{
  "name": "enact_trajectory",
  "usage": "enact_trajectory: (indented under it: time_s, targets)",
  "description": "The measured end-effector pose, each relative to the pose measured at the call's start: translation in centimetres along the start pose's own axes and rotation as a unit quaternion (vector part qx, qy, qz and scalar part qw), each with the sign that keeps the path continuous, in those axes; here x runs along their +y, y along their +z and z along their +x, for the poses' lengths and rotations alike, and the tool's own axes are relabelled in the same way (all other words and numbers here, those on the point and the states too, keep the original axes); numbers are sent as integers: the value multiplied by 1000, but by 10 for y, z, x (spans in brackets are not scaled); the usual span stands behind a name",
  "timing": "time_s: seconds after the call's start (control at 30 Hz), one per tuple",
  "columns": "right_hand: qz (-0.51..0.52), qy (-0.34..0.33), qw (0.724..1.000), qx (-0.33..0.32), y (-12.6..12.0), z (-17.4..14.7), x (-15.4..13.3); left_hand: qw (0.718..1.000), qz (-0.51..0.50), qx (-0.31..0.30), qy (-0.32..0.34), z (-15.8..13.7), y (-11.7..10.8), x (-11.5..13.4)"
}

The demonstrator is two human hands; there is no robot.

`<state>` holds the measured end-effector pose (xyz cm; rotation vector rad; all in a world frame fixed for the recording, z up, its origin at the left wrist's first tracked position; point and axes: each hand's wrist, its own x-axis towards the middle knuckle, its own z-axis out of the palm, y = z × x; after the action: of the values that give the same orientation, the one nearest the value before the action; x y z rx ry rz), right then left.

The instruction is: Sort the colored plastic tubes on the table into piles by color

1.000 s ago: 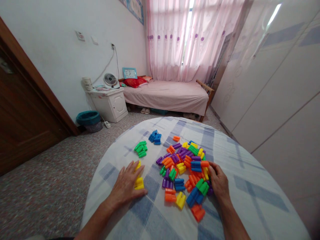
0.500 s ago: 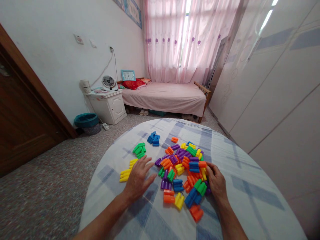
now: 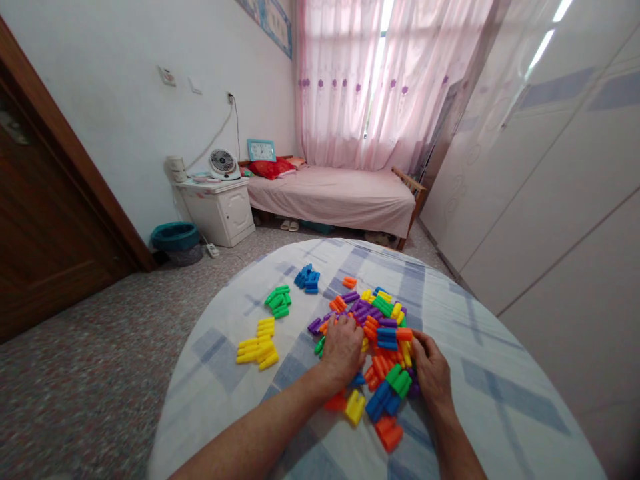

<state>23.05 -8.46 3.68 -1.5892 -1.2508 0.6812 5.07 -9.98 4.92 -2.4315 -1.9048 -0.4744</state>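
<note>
A mixed pile of plastic toy blocks shaped like joined tubes, in orange, purple, blue, green and yellow, lies on the round table. My left hand (image 3: 344, 347) is over the pile's left side, fingers curled down among the blocks; what they grip is hidden. My right hand (image 3: 431, 360) is at the pile's right edge, fingers bent in beside an orange block (image 3: 404, 335) and partly hidden behind it. Left of the pile are separate groups: yellow blocks (image 3: 256, 349), green blocks (image 3: 278, 300) and blue blocks (image 3: 307, 278). Near me lie a yellow block (image 3: 355, 408) and an orange block (image 3: 389, 433).
A checked cloth (image 3: 225, 427) covers the round table. Beyond it stand a bed (image 3: 330, 190), a white cabinet (image 3: 217, 213) with a fan (image 3: 223, 162), and a waste bin (image 3: 176, 240). A pale wardrobe (image 3: 540, 187) lines the right side.
My left hand has moved right, from beside the yellow group onto the pile, its spread fingers now curled. Another yellow block shows in that group, where the hand was. My right hand stays put.
</note>
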Motion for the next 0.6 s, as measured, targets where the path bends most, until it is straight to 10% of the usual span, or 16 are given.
enact_trajectory:
  time_s: [0.33,0.6]
  targets:
    - [-5,-4,1000,1,0,0,0,998,-43,41,-1,-18,-26,-19]
    - [-11,-28,1000,3,0,1,5,992,13,103,-74,-72,-64,-102]
